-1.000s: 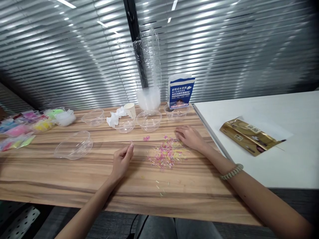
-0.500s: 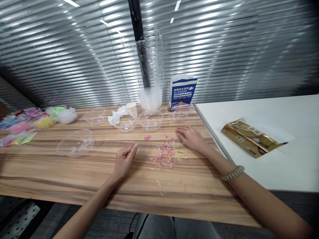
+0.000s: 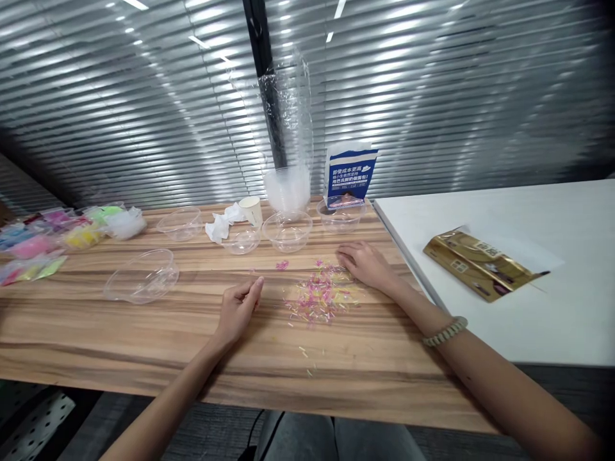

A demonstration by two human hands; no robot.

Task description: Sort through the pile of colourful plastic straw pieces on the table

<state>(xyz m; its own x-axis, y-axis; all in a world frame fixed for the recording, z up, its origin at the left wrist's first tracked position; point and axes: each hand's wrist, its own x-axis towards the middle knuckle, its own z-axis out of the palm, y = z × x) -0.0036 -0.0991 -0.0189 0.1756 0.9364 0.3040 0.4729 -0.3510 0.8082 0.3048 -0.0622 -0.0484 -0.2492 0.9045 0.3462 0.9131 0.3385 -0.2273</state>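
Note:
A scattered heap of small pink, yellow and pale tube-like pieces lies on the wooden table. Left of the heap, my left hand rests on its side with the fingers curled in and the thumb pressed over them. Whether anything is inside it is hidden. My right hand lies palm down at the heap's upper right edge, its fingers stretched out and nearly touching the pieces. A little cluster of pink pieces sits apart, between the heap and the clear bowls.
Clear plastic bowls stand along the back, among them a round bowl and a tilted bowl. Nearby are a paper cup, crumpled tissue, stacked cups and a blue package. Colourful bags lie left; a gold wrapper right.
The view has shifted very slightly. Both hands and the pieces stay in place.

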